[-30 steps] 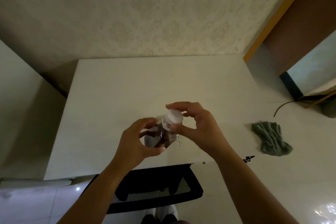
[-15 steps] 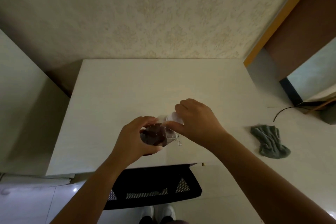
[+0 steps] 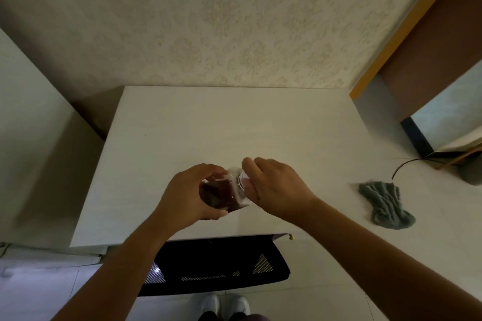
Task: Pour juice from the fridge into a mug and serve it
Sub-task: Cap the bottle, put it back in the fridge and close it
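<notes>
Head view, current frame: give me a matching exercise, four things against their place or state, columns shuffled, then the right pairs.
Things:
1. left hand
2. right hand
3. grey cloth
4. black mesh chair

Places or states:
A. lies crumpled on the surface at the right, touched by nothing
B. wraps the body of the bottle of dark juice
C. tucked under the near edge of the white table
D. closed around the bottle's cap end

Pairs: 1-B, 2-D, 3-A, 4-C
</notes>
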